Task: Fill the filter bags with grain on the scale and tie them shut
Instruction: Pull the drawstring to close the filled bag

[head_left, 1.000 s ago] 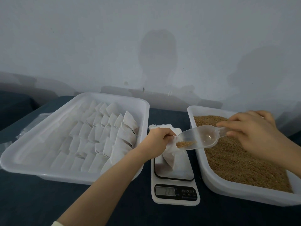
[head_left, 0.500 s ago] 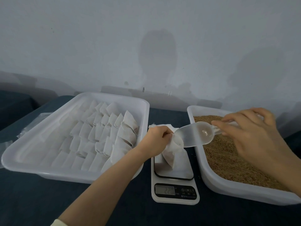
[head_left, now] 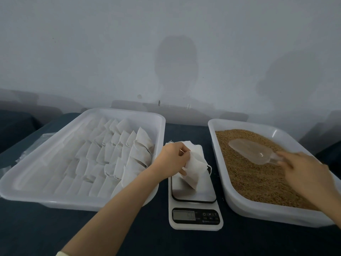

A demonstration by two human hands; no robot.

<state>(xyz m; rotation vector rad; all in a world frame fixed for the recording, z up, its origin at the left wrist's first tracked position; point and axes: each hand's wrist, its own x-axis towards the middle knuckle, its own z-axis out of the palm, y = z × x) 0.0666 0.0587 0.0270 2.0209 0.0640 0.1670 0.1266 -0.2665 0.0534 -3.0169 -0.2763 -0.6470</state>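
One filter bag tilted, lower corner toward scale.

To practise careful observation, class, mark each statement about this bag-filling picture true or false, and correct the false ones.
1. The left hand grips a filter bag on the scale. True.
2. The scoop is held above the bag's mouth. False: it lies on the grain in the grain tray.
3. The left tray holds rows of white bags. True.
4. The scale stands to the right of the grain tray. False: it stands between the two trays.
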